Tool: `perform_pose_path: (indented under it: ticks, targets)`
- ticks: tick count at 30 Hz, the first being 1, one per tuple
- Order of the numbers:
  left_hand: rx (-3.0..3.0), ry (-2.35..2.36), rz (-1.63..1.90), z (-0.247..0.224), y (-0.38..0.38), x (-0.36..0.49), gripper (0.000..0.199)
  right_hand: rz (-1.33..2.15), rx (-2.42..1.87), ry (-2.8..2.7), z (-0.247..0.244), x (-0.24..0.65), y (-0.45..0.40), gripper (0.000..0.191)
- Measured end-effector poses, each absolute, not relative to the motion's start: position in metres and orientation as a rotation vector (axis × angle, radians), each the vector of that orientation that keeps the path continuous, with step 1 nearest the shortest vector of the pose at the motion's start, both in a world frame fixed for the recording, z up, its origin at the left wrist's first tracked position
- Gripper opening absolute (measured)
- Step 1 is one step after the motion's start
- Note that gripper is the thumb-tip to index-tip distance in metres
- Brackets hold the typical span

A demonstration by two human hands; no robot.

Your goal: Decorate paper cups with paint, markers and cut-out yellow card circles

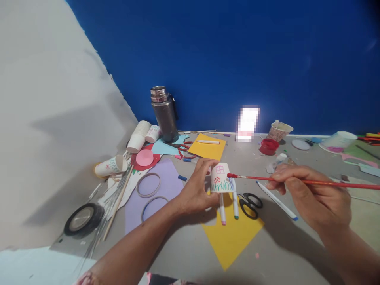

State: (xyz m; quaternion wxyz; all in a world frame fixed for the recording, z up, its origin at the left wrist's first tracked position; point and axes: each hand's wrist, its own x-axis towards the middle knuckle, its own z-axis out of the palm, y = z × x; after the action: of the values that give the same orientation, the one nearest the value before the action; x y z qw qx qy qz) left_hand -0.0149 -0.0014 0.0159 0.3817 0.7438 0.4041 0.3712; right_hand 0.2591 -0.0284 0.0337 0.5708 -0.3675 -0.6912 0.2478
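Observation:
My left hand (197, 188) grips a small white paper cup (220, 186) turned upside down, its thumb below and fingers above. A pink window, red flowers and green grass are drawn on the cup. In my right hand (314, 198) is a thin red paintbrush (276, 181), held like a pencil. Its red-coated bristles reach the cup's right side; whether they touch cannot be made out. Under the cup lie two white markers (235, 205), with pink and green ends, on a yellow paper sheet (228, 241). Black-handled scissors (251, 205) rest just to their right.
A steel flask (164, 116) stands at the back beside stacked paper cups (139, 136). A red paint pot (268, 146) sits back right. Black tape (83, 219), tape rings on purple paper (172, 170), and a blue-ended marker (277, 201) lie around. A blue wall (225, 59) bounds the table.

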Motion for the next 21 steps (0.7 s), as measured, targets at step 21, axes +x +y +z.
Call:
perform_pose_path:
  ticks: [21]
  targets:
    - [1.91,1.016,0.907,0.0166,-0.0022,-0.0122,0.072,0.625,-0.925,-1.737,0.0362,0.2557,-0.0281,0.021]
